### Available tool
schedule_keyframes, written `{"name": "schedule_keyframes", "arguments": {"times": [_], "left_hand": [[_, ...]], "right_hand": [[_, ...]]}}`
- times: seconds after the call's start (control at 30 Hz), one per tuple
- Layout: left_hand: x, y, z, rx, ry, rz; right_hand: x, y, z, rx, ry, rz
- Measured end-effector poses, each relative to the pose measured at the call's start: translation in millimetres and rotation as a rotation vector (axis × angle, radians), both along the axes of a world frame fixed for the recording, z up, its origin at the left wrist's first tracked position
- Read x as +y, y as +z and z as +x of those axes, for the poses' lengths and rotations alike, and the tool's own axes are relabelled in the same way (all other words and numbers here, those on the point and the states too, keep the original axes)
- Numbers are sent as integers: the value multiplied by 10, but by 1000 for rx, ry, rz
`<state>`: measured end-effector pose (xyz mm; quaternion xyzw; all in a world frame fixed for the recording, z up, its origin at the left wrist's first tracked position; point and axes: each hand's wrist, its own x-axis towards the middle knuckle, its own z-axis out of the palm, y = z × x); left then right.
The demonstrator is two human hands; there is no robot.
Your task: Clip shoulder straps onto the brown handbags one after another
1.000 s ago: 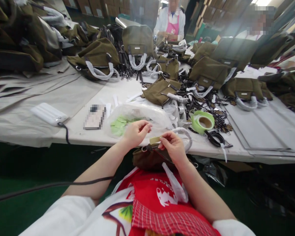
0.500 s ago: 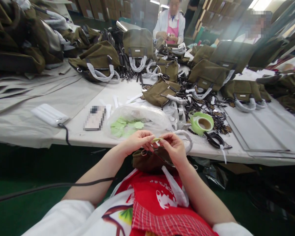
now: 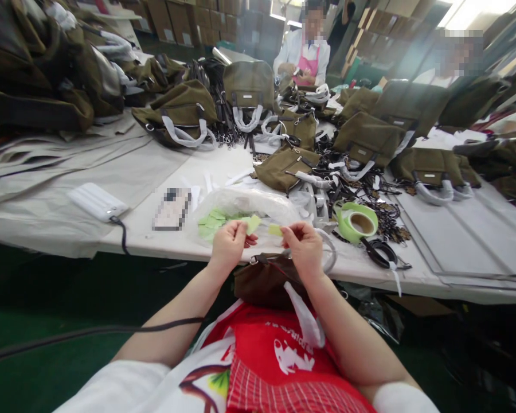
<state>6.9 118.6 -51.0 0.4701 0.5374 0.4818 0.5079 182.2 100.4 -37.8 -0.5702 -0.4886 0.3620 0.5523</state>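
My left hand (image 3: 229,243) is closed in a pinch on a small light-green paper piece (image 3: 253,223). My right hand (image 3: 303,247) pinches a second small green piece (image 3: 275,230) a few centimetres to the right. Both hands hover over a brown bag (image 3: 264,279) that lies on my lap against the table edge, its white-wrapped handle (image 3: 329,252) curving behind my right hand. Just beyond the hands a clear plastic bag (image 3: 241,206) holds several more green pieces.
A roll of green tape (image 3: 356,220) and black straps (image 3: 380,250) lie right of the hands. A phone (image 3: 172,209) and a white power bank (image 3: 97,202) with a cable lie left. Olive bags (image 3: 286,166) crowd the far table, where two people work.
The hands met around one green piece half a second ago; now they have drawn apart, each holding a separate green piece. The view has shifted slightly.
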Motion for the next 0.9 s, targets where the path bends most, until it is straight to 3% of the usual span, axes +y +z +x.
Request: {"name": "schedule_keyframes", "arguments": {"times": [0.1, 0.2, 0.37, 0.5, 0.57, 0.63, 0.73, 0.8, 0.9], "left_hand": [[106, -51, -168, -7, 192, 36], [125, -34, -261, 8, 124, 25], [-33, 32, -121, 11, -82, 34], [-74, 144, 91, 96, -198, 179], [-12, 221, 207, 259, -211, 279], [74, 293, 342, 561, -333, 335], [145, 367, 556, 1020, -757, 285], [122, 393, 673, 1181, -991, 261], [15, 424, 767, 1225, -1037, 481]], "right_hand": [[280, -29, -52, -198, 22, -15], [347, -56, -120, -352, 40, -28], [97, -19, -258, 50, 366, -195], [-60, 39, -180, 189, 183, -92], [-133, 72, -56, 214, 74, -48], [-223, 106, 78, 266, 26, -34], [-385, 135, 250, 384, 46, -84], [-496, 117, 361, 405, 47, -118], [-661, 44, 564, 264, 18, -145]]}}
